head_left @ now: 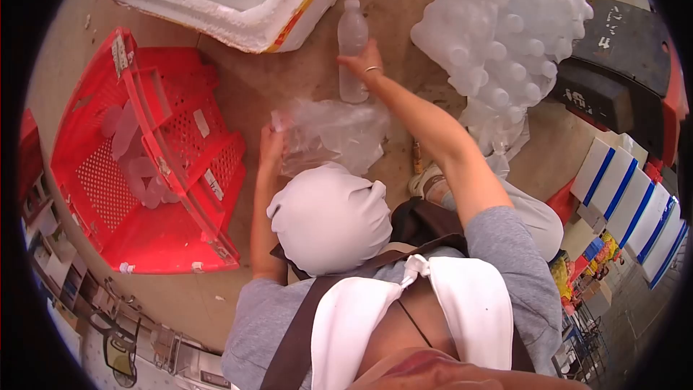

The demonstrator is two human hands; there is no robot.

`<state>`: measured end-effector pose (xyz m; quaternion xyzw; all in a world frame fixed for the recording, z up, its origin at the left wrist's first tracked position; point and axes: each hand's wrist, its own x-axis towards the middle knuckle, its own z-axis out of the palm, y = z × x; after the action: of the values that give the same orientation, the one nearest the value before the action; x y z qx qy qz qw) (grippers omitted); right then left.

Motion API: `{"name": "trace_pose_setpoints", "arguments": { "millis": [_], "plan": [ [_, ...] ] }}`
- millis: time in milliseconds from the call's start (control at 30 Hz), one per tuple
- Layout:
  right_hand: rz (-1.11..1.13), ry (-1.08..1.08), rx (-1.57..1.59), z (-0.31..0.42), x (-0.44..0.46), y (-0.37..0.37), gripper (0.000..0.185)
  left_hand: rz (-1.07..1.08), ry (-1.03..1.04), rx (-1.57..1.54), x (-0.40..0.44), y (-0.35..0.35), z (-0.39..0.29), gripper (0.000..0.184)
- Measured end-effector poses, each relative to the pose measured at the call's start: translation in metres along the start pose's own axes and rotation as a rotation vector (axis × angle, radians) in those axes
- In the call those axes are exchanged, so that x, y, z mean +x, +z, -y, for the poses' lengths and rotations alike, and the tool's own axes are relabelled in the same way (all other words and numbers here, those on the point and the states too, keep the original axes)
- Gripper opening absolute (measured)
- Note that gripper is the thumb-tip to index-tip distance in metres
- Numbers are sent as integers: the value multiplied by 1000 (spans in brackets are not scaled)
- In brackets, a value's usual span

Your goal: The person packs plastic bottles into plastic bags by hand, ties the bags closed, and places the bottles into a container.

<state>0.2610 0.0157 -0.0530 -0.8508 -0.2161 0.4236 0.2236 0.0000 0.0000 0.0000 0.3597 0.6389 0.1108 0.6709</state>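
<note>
My right hand (364,63), with a thin bracelet at the wrist, is wrapped round a translucent white plastic bottle (353,36) and holds it about upright in the picture. My left hand (271,146) is closed on the edge of a clear plastic bag (339,133), which lies crumpled between my hands, just below the bottle's base. On the left stands a red plastic crate (137,245) with several translucent bottles (137,152) inside. To the right sits a large clear bag packed with bottles (498,36), their caps pressing against the film.
A white foam box (267,29) with red and yellow tape stands at the top. Black bins (613,50) with white markings are at the right. Blue-striped white boxes (628,195) line the right side. My bent knee (332,220) is close below the plastic bag.
</note>
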Motion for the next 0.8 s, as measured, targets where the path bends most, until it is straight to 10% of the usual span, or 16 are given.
{"name": "trace_pose_setpoints", "arguments": {
  "millis": [367,567,667,800],
  "plan": [
    [123,-1079,591,82,-135,-135,74,203,-120,-281,76,80,-7,10],
    [247,-710,309,25,-121,-89,69,368,-120,-357,111,104,-30,19],
    [93,-637,-399,-46,-88,-64,59,323,51,-247,60,97,-94,19],
    [225,-446,-93,-10,-111,-140,44,410,294,-10,42,98,-104,22]
  ]
}}
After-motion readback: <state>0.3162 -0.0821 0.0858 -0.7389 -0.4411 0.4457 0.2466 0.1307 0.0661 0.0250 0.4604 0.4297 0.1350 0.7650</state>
